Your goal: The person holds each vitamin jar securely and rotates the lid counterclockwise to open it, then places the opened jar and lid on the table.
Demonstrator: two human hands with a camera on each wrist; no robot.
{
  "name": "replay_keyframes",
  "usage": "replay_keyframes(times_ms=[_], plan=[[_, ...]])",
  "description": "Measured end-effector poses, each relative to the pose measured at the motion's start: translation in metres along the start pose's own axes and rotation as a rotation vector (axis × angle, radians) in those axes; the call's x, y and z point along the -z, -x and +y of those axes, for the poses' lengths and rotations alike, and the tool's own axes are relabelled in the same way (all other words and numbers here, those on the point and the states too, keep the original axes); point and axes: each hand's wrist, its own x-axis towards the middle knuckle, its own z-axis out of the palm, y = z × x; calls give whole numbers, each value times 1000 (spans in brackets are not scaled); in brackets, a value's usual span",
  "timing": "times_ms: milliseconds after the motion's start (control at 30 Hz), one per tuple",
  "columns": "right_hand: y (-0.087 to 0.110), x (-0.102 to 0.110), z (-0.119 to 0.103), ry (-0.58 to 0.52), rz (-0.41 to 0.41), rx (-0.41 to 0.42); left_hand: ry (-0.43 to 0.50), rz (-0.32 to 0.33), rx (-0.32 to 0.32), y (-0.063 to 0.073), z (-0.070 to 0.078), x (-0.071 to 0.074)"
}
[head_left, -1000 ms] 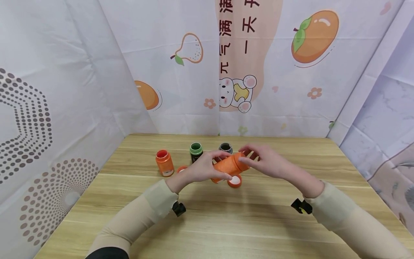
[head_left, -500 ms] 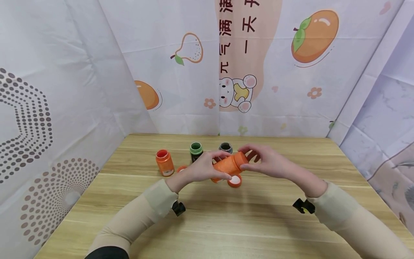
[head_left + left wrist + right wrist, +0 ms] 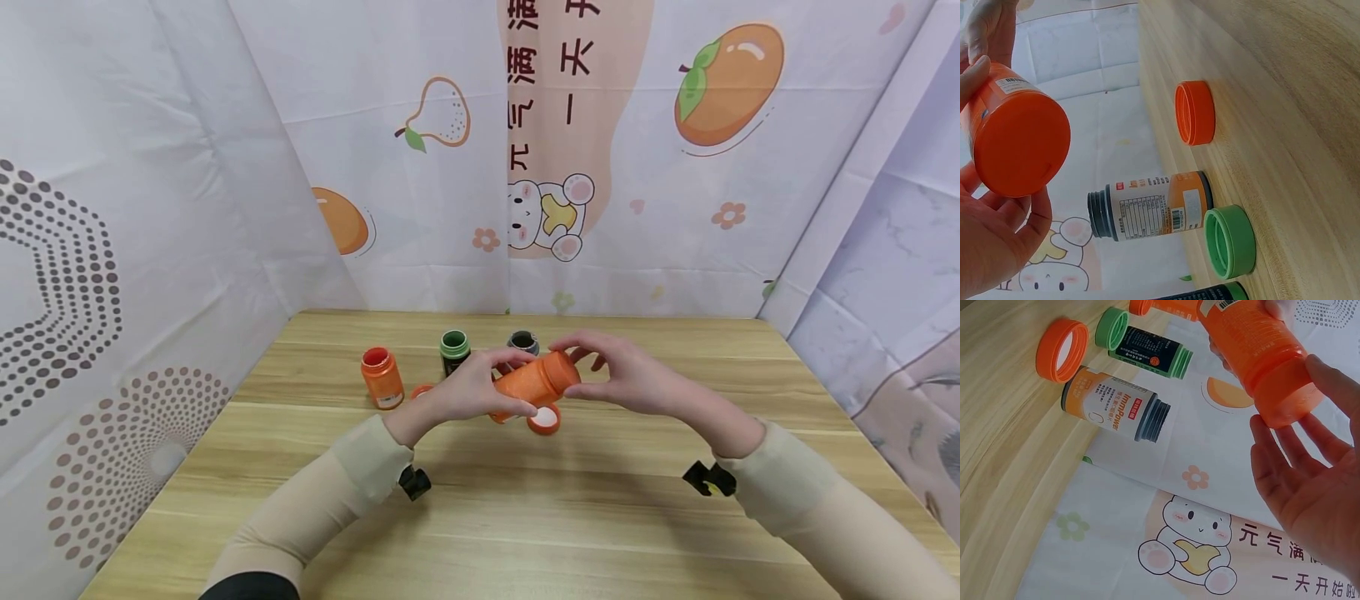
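Observation:
An orange bottle (image 3: 522,385) is held tilted above the table, its capped end up to the right. My left hand (image 3: 474,387) grips the bottle around its body; in the left wrist view the round base (image 3: 1022,144) faces the camera. My right hand (image 3: 618,372) holds the orange cap (image 3: 1288,394) at the bottle's upper end, thumb on one side and fingertips on the other. Below the bottle an orange lid (image 3: 544,419) lies with its white inside up. A grey-necked bottle (image 3: 1113,403) stands uncapped just behind.
An uncapped orange bottle (image 3: 382,379) stands at the left, beside an uncapped black bottle with a green neck (image 3: 454,350). A green lid (image 3: 1230,242) lies near the grey-necked bottle. Another orange lid (image 3: 422,390) is partly hidden by my left hand. Printed cloth hangs behind the table.
My right fingers and thumb have shifted around the cap, and the right wrist has moved slightly right. The left hand and its bottle stay nearly still.

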Motion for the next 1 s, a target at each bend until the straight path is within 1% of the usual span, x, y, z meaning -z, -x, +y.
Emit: replay_keyframes(times_ms=[333,500,567,667,867,1000], plan=[[1,-1,1,-26,7,48,25,-3,11,1,0,1],[1,-1,2,-44,1,62,24,-6,17,1,0,1],[1,-1,2,-53,-4,55,21,-7,17,1,0,2],[1,-2,2,-67,-25,18,17,-8,12,1,0,2],[-1,-4,1,-62,-66,-102,17,-23,-9,0,-2,1],[-3,-4,1,-57,-81,-177,16,-28,-6,0,-2,1]])
